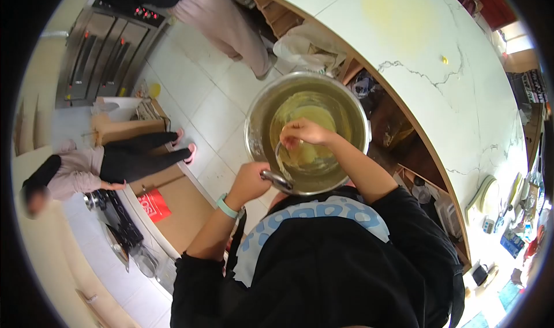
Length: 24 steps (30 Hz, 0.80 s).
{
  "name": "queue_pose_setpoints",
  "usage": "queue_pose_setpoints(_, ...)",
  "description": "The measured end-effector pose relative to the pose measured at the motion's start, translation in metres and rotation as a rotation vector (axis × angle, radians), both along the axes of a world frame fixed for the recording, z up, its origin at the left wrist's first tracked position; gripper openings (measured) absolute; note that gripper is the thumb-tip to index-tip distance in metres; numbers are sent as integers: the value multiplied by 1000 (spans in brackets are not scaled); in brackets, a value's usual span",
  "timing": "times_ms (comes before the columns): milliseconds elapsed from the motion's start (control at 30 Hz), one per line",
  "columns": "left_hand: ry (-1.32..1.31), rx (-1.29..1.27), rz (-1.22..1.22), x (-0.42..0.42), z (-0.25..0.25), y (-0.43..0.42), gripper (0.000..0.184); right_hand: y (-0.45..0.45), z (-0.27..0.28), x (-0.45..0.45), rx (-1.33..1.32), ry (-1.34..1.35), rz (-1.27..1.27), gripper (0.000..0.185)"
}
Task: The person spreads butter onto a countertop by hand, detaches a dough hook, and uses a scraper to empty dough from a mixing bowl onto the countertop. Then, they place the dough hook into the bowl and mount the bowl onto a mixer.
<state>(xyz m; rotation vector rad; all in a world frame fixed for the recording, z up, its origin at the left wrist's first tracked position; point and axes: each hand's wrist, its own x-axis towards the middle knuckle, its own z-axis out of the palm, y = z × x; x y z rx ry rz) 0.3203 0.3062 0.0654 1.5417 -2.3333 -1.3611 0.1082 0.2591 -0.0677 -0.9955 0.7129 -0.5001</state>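
A large round metal mixing bowl [250, 123] is in front of my body, with yellowish dough or batter [314, 115] smeared over its bottom and inner wall. My left hand [252, 180] is closed on the thick shiny end of what looks like a metal dough hook [278, 180], by the bowl's near left rim. The hook's curved part rises over the inside of the bowl and has pale residue on it. Above the bowl, my right hand [304, 133] has its fingers closed around the hook's curved far end. Any dough between those fingers is hidden.
A marble-patterned counter [415, 68] curves along the right, with open shelves beneath and small items at its lower end. One person [81, 169] stands at the left near a stove [118, 227]; another person's legs [225, 28] are at the top. Steel oven doors [95, 54] are upper left.
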Motion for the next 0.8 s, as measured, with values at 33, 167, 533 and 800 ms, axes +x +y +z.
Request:
queue_pose_setpoints(33,-2,-52,-55,0,2,-1,13,-14,4,3,-109,-14,-160,19)
queue_pose_setpoints(167,-28,-13,-97,-6,16,-4,15,-36,-77,32,-637,-50,-4,22)
queue_pose_setpoints(533,-4,137,-66,17,27,-38,9,-20,-40,-13,-349,383,518,38)
queue_pose_setpoints(800,41,196,10,23,25,-51,6,-7,-1,-34,-589,569,557,62)
